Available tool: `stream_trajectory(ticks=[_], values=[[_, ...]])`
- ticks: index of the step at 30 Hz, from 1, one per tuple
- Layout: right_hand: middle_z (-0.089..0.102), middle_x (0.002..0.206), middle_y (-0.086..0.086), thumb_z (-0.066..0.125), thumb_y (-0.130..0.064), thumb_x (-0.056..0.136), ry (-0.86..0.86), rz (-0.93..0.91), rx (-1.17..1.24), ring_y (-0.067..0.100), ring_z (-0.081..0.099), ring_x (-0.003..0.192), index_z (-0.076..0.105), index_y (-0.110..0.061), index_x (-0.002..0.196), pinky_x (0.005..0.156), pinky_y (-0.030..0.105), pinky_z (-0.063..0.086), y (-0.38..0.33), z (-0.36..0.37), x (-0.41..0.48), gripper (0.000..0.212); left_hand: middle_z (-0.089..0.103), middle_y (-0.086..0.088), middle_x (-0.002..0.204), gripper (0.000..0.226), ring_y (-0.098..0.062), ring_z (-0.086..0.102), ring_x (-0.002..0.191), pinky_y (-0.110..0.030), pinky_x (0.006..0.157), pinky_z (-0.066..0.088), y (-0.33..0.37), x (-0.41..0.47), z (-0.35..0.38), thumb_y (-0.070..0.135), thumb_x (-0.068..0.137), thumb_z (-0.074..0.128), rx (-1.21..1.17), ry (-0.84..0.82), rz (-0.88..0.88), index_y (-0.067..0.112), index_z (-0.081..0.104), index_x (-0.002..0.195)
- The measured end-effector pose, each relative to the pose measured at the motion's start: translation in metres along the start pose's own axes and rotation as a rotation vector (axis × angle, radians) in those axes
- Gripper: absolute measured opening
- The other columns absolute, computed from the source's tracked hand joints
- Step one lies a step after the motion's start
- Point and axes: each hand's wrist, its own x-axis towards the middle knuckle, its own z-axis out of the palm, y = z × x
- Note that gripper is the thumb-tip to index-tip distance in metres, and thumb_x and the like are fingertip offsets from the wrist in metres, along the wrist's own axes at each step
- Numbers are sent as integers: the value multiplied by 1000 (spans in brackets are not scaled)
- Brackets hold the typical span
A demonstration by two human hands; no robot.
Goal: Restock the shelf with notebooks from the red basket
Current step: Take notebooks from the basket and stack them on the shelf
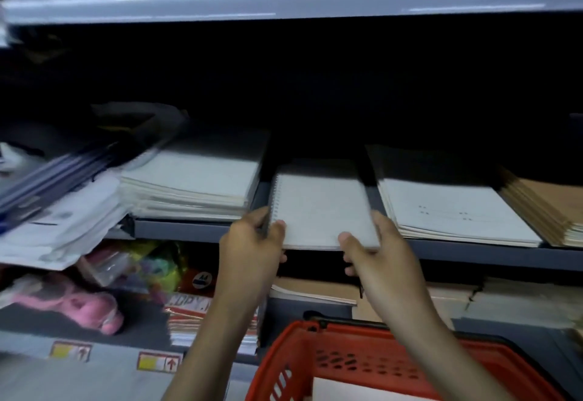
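Head view. One spiral notebook (321, 211), pale plain cover, coil on its left edge. No print legible on it. It lies flat on the shelf (473, 254), in the gap between two pale notebook stacks, left stack (189, 186) and right stack (448, 211). Its near edge overhangs the shelf lip.

Both hands pinch it. The left hand (252, 249) holds the near coil corner and the right hand (378, 255) the near right corner, each with thumb on top and fingers beneath.

A third stack, brown (552, 208), sits far right.

One red basket (315, 347) is below, with a white sheet-like item (362, 391) inside.

Lower shelf: a paper pack (186, 303) with partial lettering "…DPY", the rest blurred. Two labels with a red arrow (159, 362), (71, 351).
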Motion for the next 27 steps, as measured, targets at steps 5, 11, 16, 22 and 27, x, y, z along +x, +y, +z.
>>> stream_trajectory(ticks=[5, 11, 16, 22, 27], values=[[30, 151, -9, 63, -31, 93, 65, -105, -294, 9, 33, 137, 32, -27, 150, 105, 17, 24, 2, -1, -19, 65, 66, 27, 88, 51, -14, 66, 67, -27, 60, 53, -5, 1, -5, 13, 84, 73, -254, -221, -123, 37, 48, 122], [44, 150, 4, 55, -37, 96, 60, -97, -286, 24, 51, 131, 25, -29, 150, 110, 40, 41, 13, 7, -9, 63, 66, 39, 89, 55, -13, 66, 73, -25, 61, 51, -10, 5, -10, 8, 87, 70, -196, -343, -3, 54, 46, 106], [49, 134, 0, 53, -23, 99, 112, -17, -94, 9, 70, 69, 29, -21, 150, 61, 23, 59, 8, 15, 12, 56, 62, 29, 82, 54, -10, 64, 53, -24, 55, 51, -18, 12, 5, 19, 85, 75, -61, -74, 6, 28, 54, 133], [43, 127, -8, 47, -25, 102, 289, -76, -127, 9, 65, 54, 44, -19, 140, 59, 30, 59, 12, 26, 15, 38, 60, 19, 80, 54, 0, 60, 60, -1, 62, 43, -16, 12, 16, 25, 80, 79, 44, 133, 15, 20, 61, 131], [43, 114, -14, 50, -28, 99, 405, -133, -116, 25, 68, 75, 54, -21, 130, 77, 41, 58, 20, 35, 15, 31, 67, 6, 94, 52, 2, 56, 76, -5, 73, 39, -17, 15, 19, 27, 78, 80, 69, 200, 7, 19, 65, 127]])
